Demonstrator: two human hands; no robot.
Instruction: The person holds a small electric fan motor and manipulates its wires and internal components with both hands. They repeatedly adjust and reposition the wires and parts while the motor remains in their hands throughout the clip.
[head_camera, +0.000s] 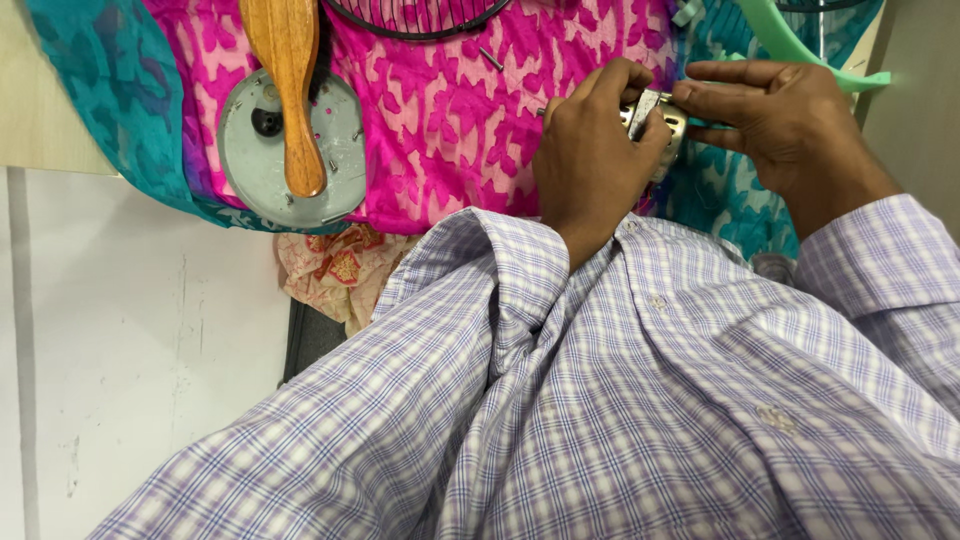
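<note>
Pink-and-teal patterned cloth (440, 120) covers the work surface, and everything is placed from it. Left of the cloth, a strip of pale wooden tabletop (45, 110) shows. Below the cloth, a white scuffed floor (140, 340) spreads out in even, soft light. Right of the cloth, a plain beige wall (915, 110).

Left hand (590, 150) and right hand (785, 115) gripping small metal part (650, 112) (partly hidden), pink patterned cloth (440, 110) beneath

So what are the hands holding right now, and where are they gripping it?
Both hands hold one small metal part: the left hand wraps its near side, and the right hand pinches its top edge with fingertips. What it is cannot be told.
</note>
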